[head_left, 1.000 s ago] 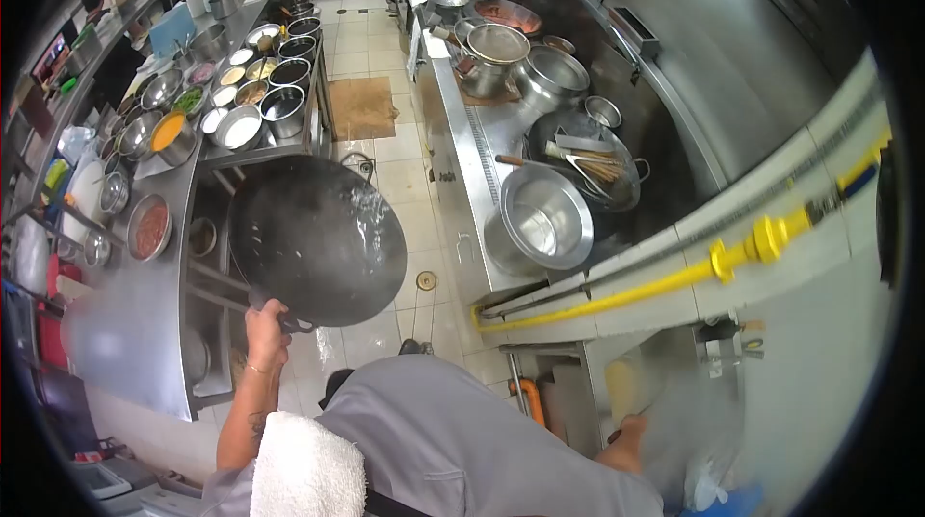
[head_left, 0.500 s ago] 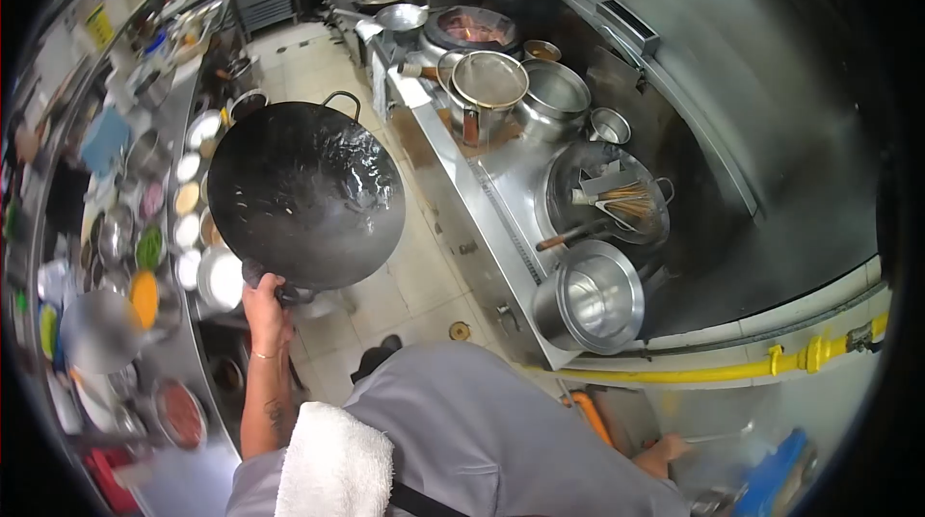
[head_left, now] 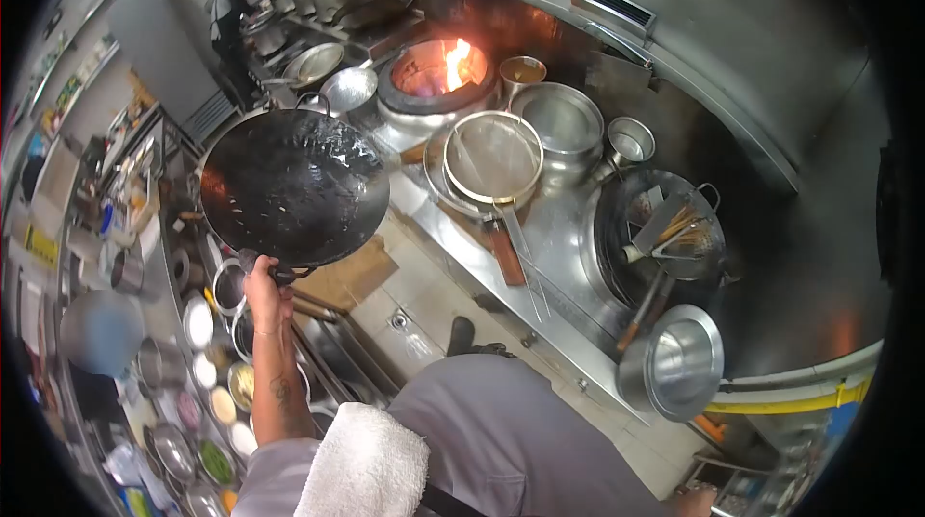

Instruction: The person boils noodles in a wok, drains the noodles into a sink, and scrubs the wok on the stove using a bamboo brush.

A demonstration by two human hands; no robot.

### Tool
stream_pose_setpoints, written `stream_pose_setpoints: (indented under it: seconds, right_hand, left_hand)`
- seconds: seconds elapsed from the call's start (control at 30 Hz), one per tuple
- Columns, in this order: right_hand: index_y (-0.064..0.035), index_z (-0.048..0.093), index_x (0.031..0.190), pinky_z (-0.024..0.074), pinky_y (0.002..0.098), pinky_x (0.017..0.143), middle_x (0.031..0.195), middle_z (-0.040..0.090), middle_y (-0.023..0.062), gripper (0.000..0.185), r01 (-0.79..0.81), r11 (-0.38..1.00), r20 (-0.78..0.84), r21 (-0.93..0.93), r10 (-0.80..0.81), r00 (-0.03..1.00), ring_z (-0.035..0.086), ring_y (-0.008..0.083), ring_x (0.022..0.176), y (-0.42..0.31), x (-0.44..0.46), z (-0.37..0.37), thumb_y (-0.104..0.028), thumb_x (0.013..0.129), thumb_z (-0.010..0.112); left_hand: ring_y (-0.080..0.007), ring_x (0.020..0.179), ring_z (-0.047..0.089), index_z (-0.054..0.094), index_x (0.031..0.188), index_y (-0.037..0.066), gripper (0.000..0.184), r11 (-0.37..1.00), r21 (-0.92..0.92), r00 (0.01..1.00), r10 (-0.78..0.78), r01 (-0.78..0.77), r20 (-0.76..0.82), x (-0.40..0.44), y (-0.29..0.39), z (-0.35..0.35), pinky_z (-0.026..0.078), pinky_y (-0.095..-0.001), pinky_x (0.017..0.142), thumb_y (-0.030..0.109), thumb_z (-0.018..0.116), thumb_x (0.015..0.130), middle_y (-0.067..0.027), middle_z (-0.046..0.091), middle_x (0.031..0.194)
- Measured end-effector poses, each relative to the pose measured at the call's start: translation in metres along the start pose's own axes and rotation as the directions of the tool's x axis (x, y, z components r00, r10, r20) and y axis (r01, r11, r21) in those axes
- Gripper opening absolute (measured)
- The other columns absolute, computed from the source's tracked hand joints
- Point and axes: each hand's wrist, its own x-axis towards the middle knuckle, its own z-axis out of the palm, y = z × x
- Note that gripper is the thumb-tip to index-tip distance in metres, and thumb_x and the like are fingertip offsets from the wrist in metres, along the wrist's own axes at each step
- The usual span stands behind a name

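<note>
A black wok (head_left: 289,189) with a wet, shiny inside is held out in front of me, tilted so its bowl faces me. My left hand (head_left: 267,293) is closed round its near handle, and a second loop handle sticks up at the far rim. Low at the bottom right edge, only a small part of my right hand (head_left: 696,501) shows. Its fingers are hidden, and I cannot make out anything in it. Past the wok, to its right, a flame (head_left: 459,64) rises from a round wok burner (head_left: 395,93).
Right of me, the steel stove counter holds a mesh strainer (head_left: 493,156), a wide pot (head_left: 559,117), a wok with brushes (head_left: 674,233) and a steel pot (head_left: 682,363). Ingredient bowls (head_left: 224,406) line the left counter. Another person (head_left: 233,26) stands at the far end.
My view has turned toward the stove, and I stand closer to the burner, where a tall flame now shows. My left hand still holds the wok. My right hand has moved mostly out of view.
</note>
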Motion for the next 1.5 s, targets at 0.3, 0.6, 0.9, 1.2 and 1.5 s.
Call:
stream_pose_setpoints:
  seconds: [0.3, 0.6, 0.9, 1.2, 1.5]
  right_hand:
    - [-0.0002, 0.072, 0.106, 0.0564, 0.0463, 0.059, 0.098, 0.075, 0.0192, 0.031, 0.018, 0.987, -0.103, -0.163, -0.035, 0.994, 0.072, 0.0302, 0.078, 0.009, -0.144, -0.028, -0.028, 0.093, 0.066]
    - [0.0019, 0.07, 0.099, 0.0504, 0.0444, 0.049, 0.089, 0.071, 0.0175, 0.024, 0.118, 0.987, -0.142, -0.113, -0.134, 0.981, 0.067, 0.0273, 0.067, 0.006, -0.321, -0.092, -0.021, 0.092, 0.064]
    - [-0.0053, 0.056, 0.128, 0.0414, 0.0285, 0.049, 0.076, 0.051, -0.0014, 0.029, 0.025, 0.726, 0.166, 0.687, -0.19, 0.968, 0.048, 0.0089, 0.059, -0.03, -0.661, -0.167, -0.015, 0.101, 0.058]
    - [-0.0082, 0.035, 0.162, 0.0391, 0.0282, 0.038, 0.069, 0.052, 0.0, 0.068, 0.227, 0.873, 0.659, 0.432, -0.478, 0.581, 0.047, 0.008, 0.046, -0.282, -0.893, -0.132, -0.002, 0.097, 0.053]
    - [0.0059, 0.055, 0.137, 0.0587, 0.0451, 0.071, 0.099, 0.075, 0.026, 0.045, 0.766, 0.641, 0.632, 0.05, -0.614, 0.473, 0.071, 0.0394, 0.072, -0.358, -0.928, 0.103, -0.004, 0.094, 0.049]
  left_hand:
    - [-0.012, 0.038, 0.039, 0.057, 0.087, 0.005, 0.017, 0.997, 0.036, 0.988, -0.073, 0.069, 0.135, 0.159, 0.07, 0.119, 0.03, -0.0251, 0.035, 0.021, 0.064, 0.086, -0.0058, 0.054, 0.063]
    - [-0.0099, 0.04, 0.037, 0.055, 0.082, 0.009, 0.011, 0.957, 0.162, 0.805, -0.288, 0.239, 0.519, 0.326, 0.069, 0.272, 0.026, -0.024, 0.035, 0.017, 0.064, 0.084, 0.0004, 0.048, 0.062]
    - [-0.0122, 0.041, 0.036, 0.053, 0.086, 0.01, 0.013, 0.807, 0.425, 0.491, -0.588, 0.409, 0.643, 0.424, 0.006, 0.385, 0.029, -0.0256, 0.035, 0.015, 0.065, 0.083, -0.0031, 0.05, 0.069]
    - [-0.014, 0.047, 0.04, 0.052, 0.088, 0.015, 0.021, 0.759, 0.504, 0.417, -0.649, 0.413, 0.636, 0.437, -0.04, 0.388, 0.03, -0.0272, 0.039, 0.029, 0.067, 0.093, -0.0031, 0.056, 0.082]
    - [-0.0099, 0.044, 0.051, 0.062, 0.097, 0.014, 0.04, 0.637, 0.767, 0.132, -0.769, 0.075, 0.626, 0.543, 0.097, 0.278, 0.029, -0.0228, 0.033, 0.052, 0.057, 0.105, 0.0001, 0.061, 0.073]
